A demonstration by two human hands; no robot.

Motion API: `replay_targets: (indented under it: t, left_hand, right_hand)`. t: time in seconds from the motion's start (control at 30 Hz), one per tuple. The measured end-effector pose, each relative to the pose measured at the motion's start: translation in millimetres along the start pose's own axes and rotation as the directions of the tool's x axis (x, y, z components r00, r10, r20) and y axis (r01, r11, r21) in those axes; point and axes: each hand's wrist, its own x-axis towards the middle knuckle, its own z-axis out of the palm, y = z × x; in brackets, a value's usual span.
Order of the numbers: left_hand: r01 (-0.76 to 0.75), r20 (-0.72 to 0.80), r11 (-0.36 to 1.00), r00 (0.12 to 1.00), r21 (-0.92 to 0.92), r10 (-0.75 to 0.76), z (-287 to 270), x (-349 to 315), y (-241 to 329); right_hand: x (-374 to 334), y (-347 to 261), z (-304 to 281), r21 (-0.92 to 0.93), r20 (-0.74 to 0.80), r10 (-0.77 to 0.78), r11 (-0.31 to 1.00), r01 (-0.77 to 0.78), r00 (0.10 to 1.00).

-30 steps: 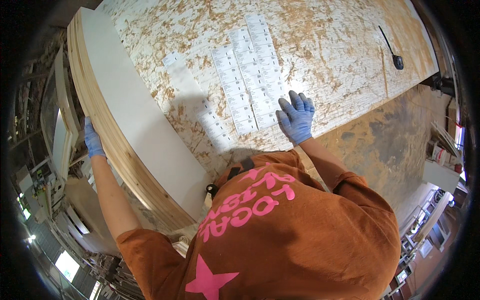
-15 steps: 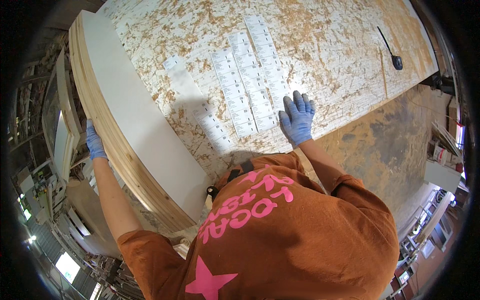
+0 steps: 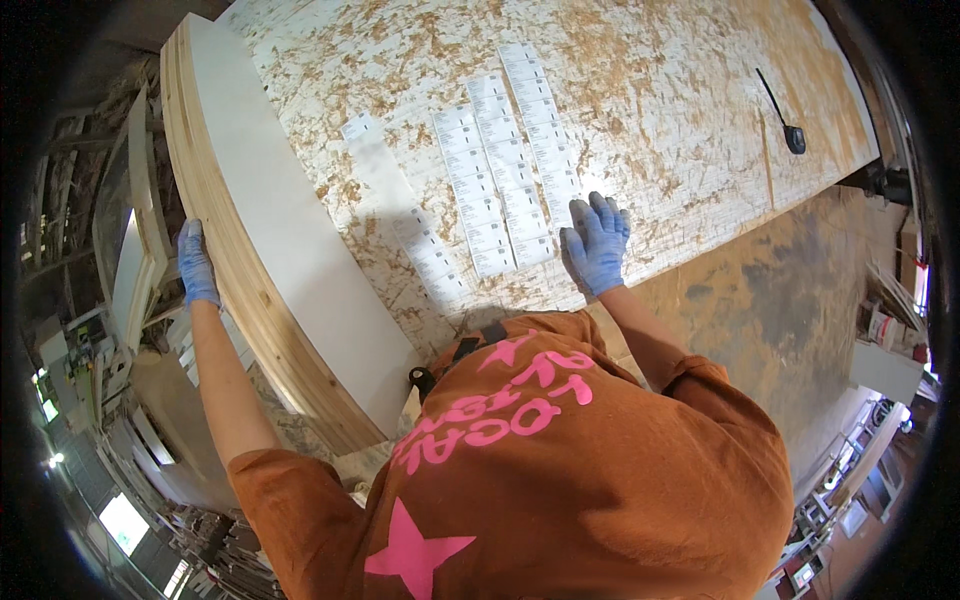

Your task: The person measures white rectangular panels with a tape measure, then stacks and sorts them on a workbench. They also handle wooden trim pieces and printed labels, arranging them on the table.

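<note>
My left hand (image 3: 197, 265), in a blue glove, lies against the outer edge of a stack of white-topped boards (image 3: 245, 130) with pale wood edges. Its fingers are stretched along that edge rather than wrapped round it. My right hand (image 3: 600, 247), gloved in blue with dark fingertips, rests on the scuffed white worktop (image 3: 670, 130) with fingers spread and nothing held. Just left of it lie strips of white printed labels (image 3: 515, 190), side by side. Another strip (image 3: 425, 250), partly bare backing, lies nearer the boards in shadow.
A black tape-like tool (image 3: 794, 138) with a thin dark strip lies at the worktop's far right. A stained brown board surface (image 3: 750, 310) extends past the right edge. Frames and timber pieces (image 3: 145, 220) stand at the left.
The view has shifted slightly. The boards' far end appears farther right, and my left hand appears a little farther up along their edge. My right hand stays in nearly the same place.
</note>
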Motion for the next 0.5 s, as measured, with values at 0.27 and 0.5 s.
replay_targets:
  t: [0.27, 0.5]
  left_hand:
    - [0.173, 0.086, 0.974, 0.979, 0.145, -0.187, -17, -71, -1]
    - [0.362, 0.119, 0.919, 0.93, -0.156, -0.346, -5, -170, -13]
  right_hand:
    - [-4, 8, 4, 0.024, -0.007, -0.001, 1.0, 0.001, 1.0]
    - [6, 6, -5, 0.141, -0.009, -0.05, 0.989, 0.051, 0.999]
